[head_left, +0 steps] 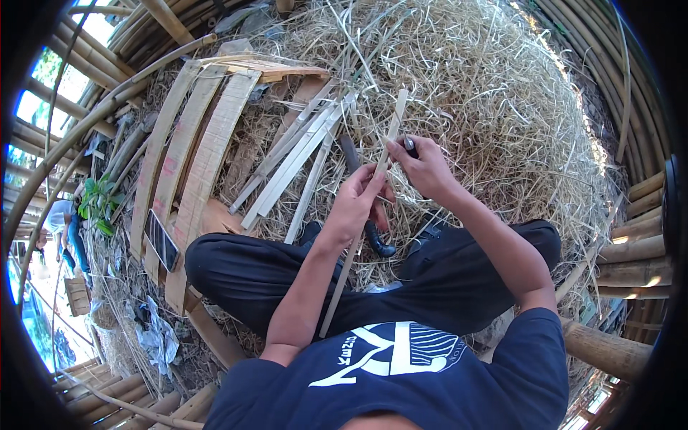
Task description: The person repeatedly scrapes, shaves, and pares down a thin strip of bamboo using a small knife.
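As left hand (356, 199) clasps strip (395, 118), right (424, 163) grips handle (411, 146)

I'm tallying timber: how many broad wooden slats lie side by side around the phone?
3: the left slat, the middle slat and the right slat, all on the person's left. The phone covers a little; more may be hidden underneath.

Brown earthen ground (254, 140), with a broad spread of dry, straw-coloured, thin curled shavings (494, 115). Directly upon it: several pale, flat, narrow strips (299, 163), loosely fanned; one long, dark blade (350, 152), partly hidden; long, light-brown, flat wooden boards (211, 165), side by side; crumpled grey sheeting (158, 340).
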`<state>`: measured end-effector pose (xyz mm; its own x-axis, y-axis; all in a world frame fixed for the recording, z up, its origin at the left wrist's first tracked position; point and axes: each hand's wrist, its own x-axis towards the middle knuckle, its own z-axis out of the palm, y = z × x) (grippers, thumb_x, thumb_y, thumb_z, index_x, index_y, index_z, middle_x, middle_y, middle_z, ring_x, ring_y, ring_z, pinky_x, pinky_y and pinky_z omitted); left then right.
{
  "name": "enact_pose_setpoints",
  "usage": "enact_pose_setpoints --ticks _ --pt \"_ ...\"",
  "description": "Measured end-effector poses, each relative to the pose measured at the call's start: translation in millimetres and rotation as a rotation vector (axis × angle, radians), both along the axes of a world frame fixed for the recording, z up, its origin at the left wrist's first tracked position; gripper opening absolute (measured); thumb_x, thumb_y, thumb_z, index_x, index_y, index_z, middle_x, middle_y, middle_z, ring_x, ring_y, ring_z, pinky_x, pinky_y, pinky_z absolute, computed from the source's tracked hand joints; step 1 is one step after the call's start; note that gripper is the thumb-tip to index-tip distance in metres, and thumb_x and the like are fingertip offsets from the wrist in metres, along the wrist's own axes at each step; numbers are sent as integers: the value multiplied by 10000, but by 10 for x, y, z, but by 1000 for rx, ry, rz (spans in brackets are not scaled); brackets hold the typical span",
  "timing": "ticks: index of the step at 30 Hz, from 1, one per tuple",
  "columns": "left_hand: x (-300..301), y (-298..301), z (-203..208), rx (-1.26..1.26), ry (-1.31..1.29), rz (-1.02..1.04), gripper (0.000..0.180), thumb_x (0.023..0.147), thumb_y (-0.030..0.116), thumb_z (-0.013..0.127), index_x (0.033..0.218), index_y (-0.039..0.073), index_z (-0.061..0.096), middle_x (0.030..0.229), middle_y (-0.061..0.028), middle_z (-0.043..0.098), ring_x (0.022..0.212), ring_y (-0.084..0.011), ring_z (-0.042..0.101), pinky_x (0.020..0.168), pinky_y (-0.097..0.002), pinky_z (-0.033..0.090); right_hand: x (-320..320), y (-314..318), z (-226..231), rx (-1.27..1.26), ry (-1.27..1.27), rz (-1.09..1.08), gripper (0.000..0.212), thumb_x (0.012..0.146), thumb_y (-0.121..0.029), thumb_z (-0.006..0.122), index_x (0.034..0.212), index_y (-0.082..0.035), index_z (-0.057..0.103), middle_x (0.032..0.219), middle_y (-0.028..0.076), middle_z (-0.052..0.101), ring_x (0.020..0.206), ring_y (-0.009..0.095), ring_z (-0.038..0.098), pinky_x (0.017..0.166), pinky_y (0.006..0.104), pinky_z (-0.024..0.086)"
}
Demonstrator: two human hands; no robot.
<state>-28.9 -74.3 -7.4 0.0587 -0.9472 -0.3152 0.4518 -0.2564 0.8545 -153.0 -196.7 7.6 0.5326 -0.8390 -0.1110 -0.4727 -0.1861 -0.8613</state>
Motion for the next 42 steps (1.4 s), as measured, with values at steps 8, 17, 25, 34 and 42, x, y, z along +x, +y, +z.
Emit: enact_pose_setpoints --ticks 8,17,25,34,42 --pt "-91 -210 113 -11 -116 87 225 1023 241 448 1138 79 554 549 78 388 393 -13 305 353 -201 214 -60 -120 239 606 -323 52 319 946 -297 604 743 -51 591 507 -89 380 398 21 278 385 235 201" --pt "147 -107 106 -18 61 92 209 1011 192 457 1127 27 513 606 -3 462 377 -52 402 339 -208 331 -653 -751 820 142 -498 -123 296 938 -335 589 860 -49 584 524 -19 454 408 55 342 370 207 253" --pt "202 -114 240 -57 64 94 260 1017 172 418 1228 36 486 675 -64 574 348 -76 452 305 -197 369 -383 -466 490 -143 539 -151 398 902 -456 606 942 -66 674 608 56 585 508 141 504 528 345 421" --pt "255 -145 310 -50 9 165 278 1027 257 417 1206 52 472 619 -12 469 283 -43 345 252 -187 272 -130 -95 310 -423 124 346 326 981 -303 493 912 8 556 633 177 536 588 342 538 577 439 393" --pt "318 -164 400 -43 45 121 263 1022 221 437 1212 51 501 590 29 389 301 -29 313 272 -173 247 -99 -105 320 -462 164 369 287 981 -291 479 941 -11 526 640 200 542 638 403 555 586 473 396"
